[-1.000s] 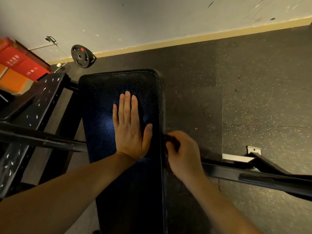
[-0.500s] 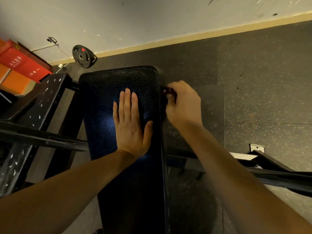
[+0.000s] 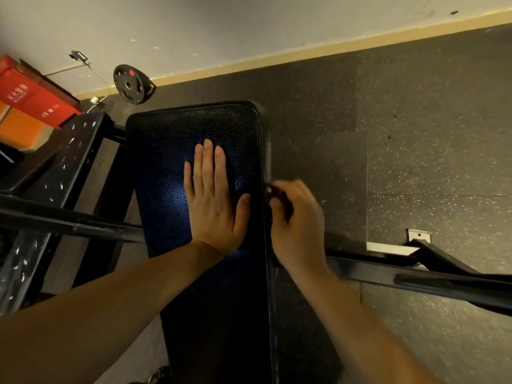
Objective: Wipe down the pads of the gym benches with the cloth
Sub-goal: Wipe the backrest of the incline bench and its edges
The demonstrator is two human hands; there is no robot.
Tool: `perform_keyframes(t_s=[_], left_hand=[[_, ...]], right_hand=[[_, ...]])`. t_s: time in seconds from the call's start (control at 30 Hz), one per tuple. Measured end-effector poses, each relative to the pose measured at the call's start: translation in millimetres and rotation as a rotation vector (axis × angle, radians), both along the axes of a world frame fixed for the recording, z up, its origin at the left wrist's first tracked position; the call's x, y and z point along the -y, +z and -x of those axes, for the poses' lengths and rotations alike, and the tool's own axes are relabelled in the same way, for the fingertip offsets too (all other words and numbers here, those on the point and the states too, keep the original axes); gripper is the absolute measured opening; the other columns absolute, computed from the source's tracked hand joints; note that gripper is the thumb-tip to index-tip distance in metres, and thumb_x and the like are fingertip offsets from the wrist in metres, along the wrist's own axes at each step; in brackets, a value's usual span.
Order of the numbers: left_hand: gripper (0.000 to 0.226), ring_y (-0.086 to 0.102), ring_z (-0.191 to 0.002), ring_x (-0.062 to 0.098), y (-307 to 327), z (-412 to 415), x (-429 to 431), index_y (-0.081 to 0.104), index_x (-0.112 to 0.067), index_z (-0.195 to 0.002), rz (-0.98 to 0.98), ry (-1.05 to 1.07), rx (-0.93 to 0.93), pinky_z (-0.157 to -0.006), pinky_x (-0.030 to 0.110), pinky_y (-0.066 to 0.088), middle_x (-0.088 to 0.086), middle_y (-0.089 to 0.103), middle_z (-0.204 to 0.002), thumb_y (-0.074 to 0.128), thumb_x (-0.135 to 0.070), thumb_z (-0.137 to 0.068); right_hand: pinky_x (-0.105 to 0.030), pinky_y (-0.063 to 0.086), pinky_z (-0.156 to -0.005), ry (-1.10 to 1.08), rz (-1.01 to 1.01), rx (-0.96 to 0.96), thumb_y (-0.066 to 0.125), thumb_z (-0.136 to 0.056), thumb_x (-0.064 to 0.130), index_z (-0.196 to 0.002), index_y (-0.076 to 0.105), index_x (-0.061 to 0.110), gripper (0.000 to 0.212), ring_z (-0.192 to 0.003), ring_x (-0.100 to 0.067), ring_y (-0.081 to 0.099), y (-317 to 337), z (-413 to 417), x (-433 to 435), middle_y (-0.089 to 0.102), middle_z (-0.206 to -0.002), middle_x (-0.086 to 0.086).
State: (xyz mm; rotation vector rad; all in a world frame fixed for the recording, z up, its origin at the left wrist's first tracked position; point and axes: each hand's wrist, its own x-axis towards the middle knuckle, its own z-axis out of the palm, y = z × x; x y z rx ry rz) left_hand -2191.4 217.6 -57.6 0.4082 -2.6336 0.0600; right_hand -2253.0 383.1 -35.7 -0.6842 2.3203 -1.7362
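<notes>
A black padded bench [image 3: 194, 126] runs from the bottom middle up toward the wall. My left hand [image 3: 214, 200] lies flat on top of the pad with straight fingers. My right hand [image 3: 297, 225] is curled against the pad's right side edge and grips a small dark cloth [image 3: 274, 194], which is mostly hidden inside the fingers. The right hand is blurred.
Black steel rack beams cross on the left [image 3: 69, 223] and on the right [image 3: 429, 275]. A weight plate [image 3: 130, 84] leans by the wall, near a red box [image 3: 30, 95]. Dark rubber flooring [image 3: 415, 120] spreads to the right.
My right hand with the cloth slid up the pad's right edge toward the far end, then came back down toward me. My left hand stayed flat in place.
</notes>
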Motion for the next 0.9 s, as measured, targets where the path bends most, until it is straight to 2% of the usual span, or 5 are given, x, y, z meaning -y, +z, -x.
perform_keyframes(t_s=[0.27, 0.47, 0.67, 0.8, 0.9], left_hand=[[0.079, 0.004, -0.158, 0.036, 1, 1, 0, 0.011, -0.002, -0.162, -0.004, 0.012, 0.007, -0.125, 0.061, 0.008, 0.014, 0.005, -0.172, 0.023, -0.054, -0.103], [0.079, 0.004, -0.158, 0.035, 0, 0, 1, 0.011, -0.004, -0.163, 0.001, 0.014, 0.003, -0.126, 0.059, 0.007, 0.014, 0.005, -0.172, 0.023, -0.054, -0.103], [0.08, 0.004, -0.158, 0.035, 2, 0, -2, 0.012, -0.003, -0.162, 0.003, 0.024, 0.013, -0.126, 0.058, 0.007, 0.013, 0.005, -0.172, 0.022, -0.055, -0.103], [0.08, 0.004, -0.159, 0.034, 2, 1, -1, 0.011, -0.003, -0.162, 0.006, 0.023, 0.013, -0.126, 0.058, 0.006, 0.013, 0.005, -0.172, 0.023, -0.055, -0.103], [0.08, 0.005, -0.158, 0.035, 1, 0, -1, 0.012, -0.002, -0.162, 0.01, 0.015, 0.004, -0.126, 0.058, 0.007, 0.014, 0.005, -0.171, 0.023, -0.054, -0.103]], right_hand=[[-0.03, 0.055, -0.08, -0.335, 0.105, 0.016, 0.069, -0.095, 0.025, -0.108, 0.066, 0.02, 0.014, -0.083, -0.003, 0.06, 45, 95, 32, 0.058, -0.084, 0.023], [-0.019, 0.054, -0.074, -0.164, 0.224, 0.288, 0.076, -0.087, 0.011, -0.094, 0.06, 0.015, 0.017, -0.081, -0.005, 0.064, 35, 36, 14, 0.065, -0.087, 0.007], [-0.029, 0.054, -0.099, -0.123, 0.169, 0.336, 0.073, -0.091, 0.013, -0.135, 0.059, 0.02, 0.046, -0.113, -0.01, 0.062, 47, 83, 21, 0.065, -0.126, 0.003], [-0.028, 0.058, -0.082, -0.149, 0.315, 0.292, 0.071, -0.09, 0.009, -0.103, 0.064, 0.022, 0.019, -0.089, -0.003, 0.065, 46, 64, 27, 0.067, -0.095, 0.01], [-0.038, 0.058, -0.071, -0.033, 0.1, 0.383, 0.072, -0.085, 0.006, -0.083, 0.058, 0.017, 0.018, -0.072, -0.012, 0.063, 15, 17, -12, 0.062, -0.079, 0.004]])
